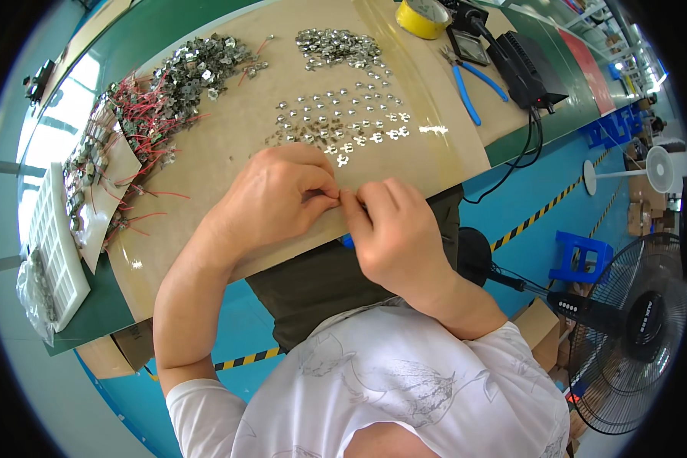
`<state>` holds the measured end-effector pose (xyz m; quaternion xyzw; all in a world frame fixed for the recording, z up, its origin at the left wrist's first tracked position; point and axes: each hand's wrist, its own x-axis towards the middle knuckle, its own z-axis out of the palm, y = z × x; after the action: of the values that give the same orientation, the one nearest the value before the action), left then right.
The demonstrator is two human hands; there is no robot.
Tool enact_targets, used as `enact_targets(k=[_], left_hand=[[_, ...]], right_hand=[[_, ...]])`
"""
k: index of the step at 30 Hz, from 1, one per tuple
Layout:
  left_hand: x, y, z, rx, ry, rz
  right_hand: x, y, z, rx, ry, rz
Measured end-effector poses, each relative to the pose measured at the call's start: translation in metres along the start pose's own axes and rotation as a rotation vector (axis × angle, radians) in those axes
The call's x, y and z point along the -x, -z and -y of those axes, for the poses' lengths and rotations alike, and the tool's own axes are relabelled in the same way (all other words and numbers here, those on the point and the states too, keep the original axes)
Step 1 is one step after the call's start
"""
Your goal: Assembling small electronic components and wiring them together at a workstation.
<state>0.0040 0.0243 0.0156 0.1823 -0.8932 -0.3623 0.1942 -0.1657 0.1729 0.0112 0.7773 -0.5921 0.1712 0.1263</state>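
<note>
My left hand [286, 191] and my right hand [393, 227] meet fingertip to fingertip above the near edge of the brown-covered bench [229, 114]. Both are closed in a pinch, and whatever lies between the fingertips is too small to make out. Just beyond them lie flat cross-shaped metal pieces [375, 137] and small brown bits [320, 133]. Rows of small silver metal parts [343, 99] spread behind those, with a heap of similar silver parts [336, 47] farther back.
Metal pieces with red wires [141, 114] pile up at the left, near a white gridded tray [57, 244]. Blue-handled pliers [469, 88], yellow tape [423, 18] and a black device [523, 69] lie at the back right. A black fan [641, 320] stands right of me.
</note>
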Motion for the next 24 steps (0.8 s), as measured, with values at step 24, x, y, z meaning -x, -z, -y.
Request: enact_targets(k=[24], left_hand=[[-0.0009,-0.0032,0.0004,-0.035,-0.014,-0.01]], right_hand=[[-0.0036,-0.0036,-0.0117,-0.101,-0.014,-0.053]])
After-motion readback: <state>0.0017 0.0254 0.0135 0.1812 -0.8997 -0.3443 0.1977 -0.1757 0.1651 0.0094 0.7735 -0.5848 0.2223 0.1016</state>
